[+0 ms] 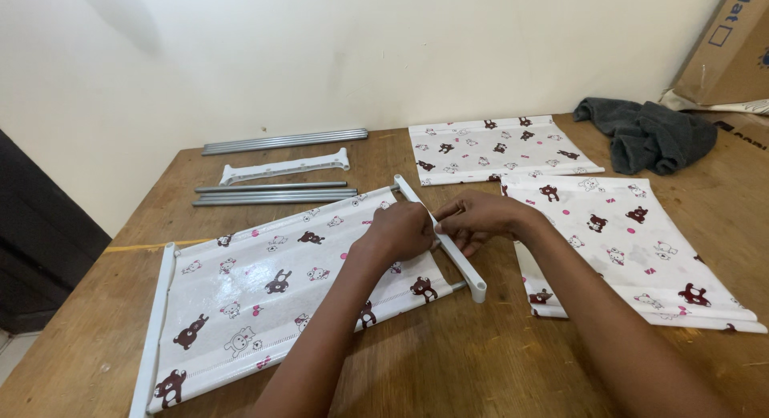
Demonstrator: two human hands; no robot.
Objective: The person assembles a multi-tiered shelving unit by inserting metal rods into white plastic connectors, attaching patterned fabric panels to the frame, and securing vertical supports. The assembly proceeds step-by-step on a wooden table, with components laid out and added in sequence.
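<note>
1. Printed sheet (264,286): glossy, smooth, plastic-coated cloth.
2. End bar (448,246): white plastic, smooth.
3. Rods (276,195): grey metal, dull sheen.
4. Surface (448,362): brown wood, matt, scuffed.
5. Towel (649,134): grey cloth, matt.

Both forearms reach forward; left hand (398,231) and right hand (479,218) meet, fingers curled (grip closed).

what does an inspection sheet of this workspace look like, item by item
surface: brown wooden table, scuffed.
job's things: white plastic end bar at the edge of a white cartoon-print fabric shelf panel; a second white bar on its far end.
clutter: two loose printed fabric panels, grey metal rods, spare white plastic bar, dark grey cloth.
grippers: left hand and right hand both grip the end bar.
cables: nothing seen.
surroundings: cream wall, cardboard box.
</note>
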